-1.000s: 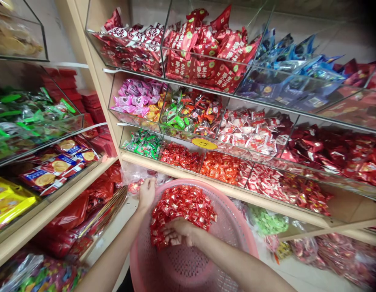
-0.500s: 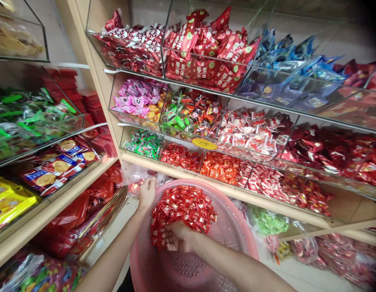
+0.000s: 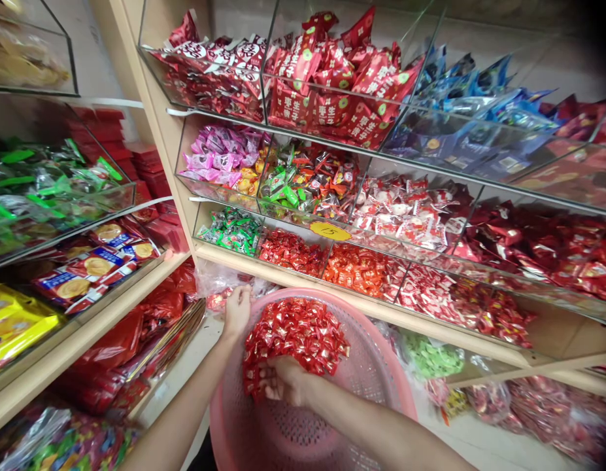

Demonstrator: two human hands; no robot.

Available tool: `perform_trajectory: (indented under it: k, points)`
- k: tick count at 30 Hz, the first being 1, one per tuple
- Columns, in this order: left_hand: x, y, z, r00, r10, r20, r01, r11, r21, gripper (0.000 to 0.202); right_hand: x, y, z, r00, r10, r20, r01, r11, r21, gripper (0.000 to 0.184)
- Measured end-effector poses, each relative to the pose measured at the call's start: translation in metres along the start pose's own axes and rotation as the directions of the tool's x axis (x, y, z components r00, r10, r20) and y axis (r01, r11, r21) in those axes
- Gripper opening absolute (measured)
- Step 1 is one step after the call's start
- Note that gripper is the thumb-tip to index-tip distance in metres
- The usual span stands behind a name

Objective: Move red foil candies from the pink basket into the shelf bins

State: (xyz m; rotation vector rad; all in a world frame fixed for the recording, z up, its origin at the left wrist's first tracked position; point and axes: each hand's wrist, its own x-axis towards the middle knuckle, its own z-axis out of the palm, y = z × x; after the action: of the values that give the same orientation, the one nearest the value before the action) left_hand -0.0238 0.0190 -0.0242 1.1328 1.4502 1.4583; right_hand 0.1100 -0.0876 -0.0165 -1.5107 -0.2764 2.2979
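A round pink plastic basket (image 3: 405,399) with a perforated bottom stands in front of me. Small red-wrapped candies (image 3: 303,327) are heaped against its far left side. My left hand (image 3: 238,309) is closed at the far left rim, its fingers curled over the edge. Inside the basket, my right hand (image 3: 283,379) rests at the near edge of the heap, palm turned to the left. Its fingers are loosely bent and slightly apart, touching the candies, and no candy shows in the palm.
Ahead rise shelves with clear bins (image 3: 327,163) of wrapped sweets, and a yellow "15" label (image 3: 329,230). More bins with biscuit packs (image 3: 97,265) are at left. Bagged sweets (image 3: 552,412) lie under the right shelf, and a colourful bag (image 3: 82,445) sits at lower left.
Almost nothing differs. My right hand has shifted very slightly, still at the near edge of the candy heap; my left hand stays at the rim.
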Motion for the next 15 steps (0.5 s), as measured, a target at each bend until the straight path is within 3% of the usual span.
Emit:
perform_trajectory:
  k: [15]
  points:
    - [-0.003, 0.008, 0.001, 1.000, -0.015, -0.002, 0.015, 1.000, -0.016, 0.036, 0.013, -0.001, 0.001, 0.996, -0.089, -0.019, 0.082, 0.966, -0.245, 0.043]
